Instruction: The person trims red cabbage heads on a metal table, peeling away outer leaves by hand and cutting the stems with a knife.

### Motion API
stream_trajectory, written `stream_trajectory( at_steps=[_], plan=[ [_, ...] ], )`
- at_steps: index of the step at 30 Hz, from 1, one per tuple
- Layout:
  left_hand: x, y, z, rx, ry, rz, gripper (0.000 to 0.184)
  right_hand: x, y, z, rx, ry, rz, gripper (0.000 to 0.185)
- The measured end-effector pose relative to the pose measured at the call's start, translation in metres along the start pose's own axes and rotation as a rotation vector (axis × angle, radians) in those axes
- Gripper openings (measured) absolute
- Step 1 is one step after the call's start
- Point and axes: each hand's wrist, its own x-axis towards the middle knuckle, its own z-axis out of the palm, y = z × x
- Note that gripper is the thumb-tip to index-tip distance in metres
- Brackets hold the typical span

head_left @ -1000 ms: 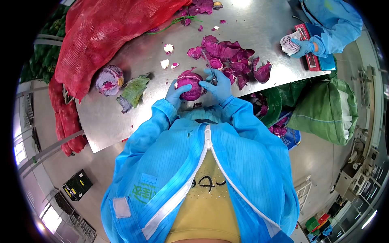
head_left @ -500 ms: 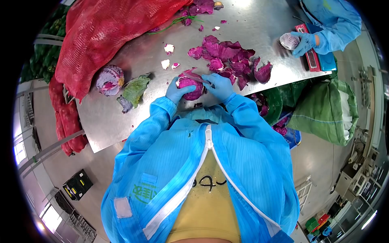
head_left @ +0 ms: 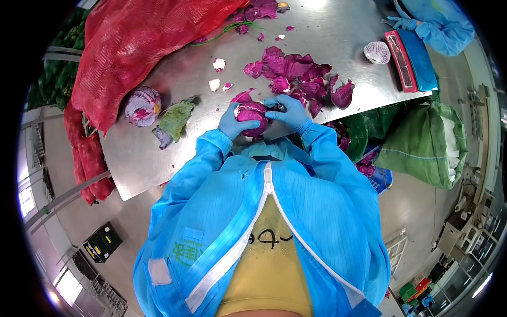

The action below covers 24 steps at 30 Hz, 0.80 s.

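Close to my body, at the near edge of the metal table, is a red cabbage (head_left: 252,128) with a loosened outer leaf sticking up. My left hand (head_left: 231,122), in a blue glove, is closed around its left side. On its right side, my gloved right hand (head_left: 292,113) has its thumb and fingers against the leaves. The dark handle of a knife (head_left: 282,108) shows within that hand; the blade is hidden. Beyond both hands lies a pile of peeled purple leaves (head_left: 288,68).
Another cabbage (head_left: 143,106) and a green leaf (head_left: 176,120) lie left, below a red mesh sack (head_left: 158,37). A netted white item (head_left: 377,53) sits by a red-and-blue box (head_left: 414,61). A co-worker's gloved hand (head_left: 404,22) is beyond. A green sack (head_left: 428,145) stands right.
The knife blade, visible across the cabbage before, is now out of sight. My right fingers have shifted onto the leaves. The co-worker's hand has let go of the netted item and moved away.
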Motion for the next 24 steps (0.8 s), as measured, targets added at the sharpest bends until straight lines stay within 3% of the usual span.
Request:
stream_trajectory(
  at_steps=[9,11,12,14,18,22,24],
  plan=[
    [0.004,-0.003,-0.003,0.047,-0.009,-0.016,0.09,0.002,-0.008,-0.01,-0.22,-0.132,-0.137,0.036],
    [0.003,-0.002,-0.001,0.044,-0.01,-0.012,0.089,0.001,-0.016,-0.008,-0.521,-0.136,-0.219,0.032],
    [0.002,-0.001,0.0,0.041,-0.008,-0.008,0.088,0.0,-0.019,-0.005,-0.52,-0.138,-0.22,0.032],
    [0.003,0.0,-0.001,0.088,-0.009,0.004,0.086,-0.001,-0.025,0.001,-0.837,-0.111,-0.259,0.029],
    [0.011,-0.017,-0.003,0.196,0.046,0.008,0.082,-0.006,-0.021,0.009,-0.883,-0.058,-0.219,0.026],
    [-0.004,0.03,0.014,0.197,-0.021,-0.018,0.082,0.0,-0.003,-0.002,-0.926,0.077,-0.245,0.025],
    [-0.004,0.024,0.012,0.489,-0.034,0.075,0.083,0.017,-0.002,-0.012,-0.861,0.2,-0.251,0.022]
  ],
)
